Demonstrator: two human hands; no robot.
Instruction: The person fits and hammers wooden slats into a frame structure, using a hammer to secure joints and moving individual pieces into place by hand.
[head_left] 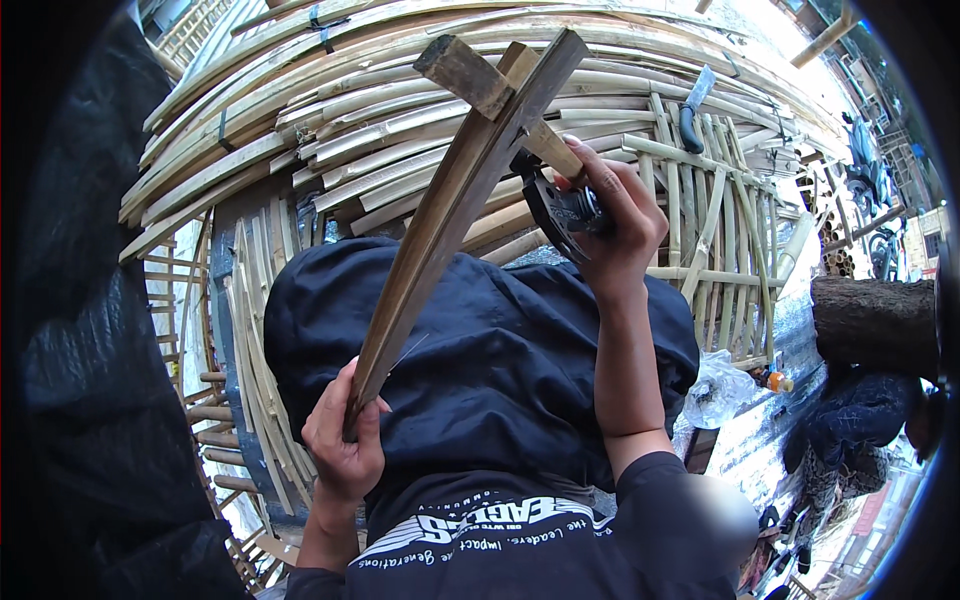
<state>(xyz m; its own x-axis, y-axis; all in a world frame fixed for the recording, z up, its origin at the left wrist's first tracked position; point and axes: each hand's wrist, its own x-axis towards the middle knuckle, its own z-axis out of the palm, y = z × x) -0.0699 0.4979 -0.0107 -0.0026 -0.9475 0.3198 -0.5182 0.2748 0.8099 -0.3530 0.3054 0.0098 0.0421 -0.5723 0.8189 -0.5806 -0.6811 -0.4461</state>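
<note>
My left hand (343, 440) grips the lower end of a long, grooved wooden bar (440, 225), thumb on one side and fingers on the other. The bar slants up and away to the right above my lap. A short wooden crosspiece (465, 80) crosses it near the far end. My right hand (622, 215) is closed at the crosspiece's near right end, fingertips against the wood. In that hand, too, is a black curved tool with a round metallic part (565, 208); its kind is unclear, and the palm hides part of it.
Split bamboo strips (380, 150) lie stacked across the far side, with thinner strips (262, 330) at my left. A bamboo lattice (715, 220) and clear plastic (718, 390) are at the right. Beyond them are a log (870, 322) and a seated person (855, 420). Black sheeting (100, 300) hangs far left.
</note>
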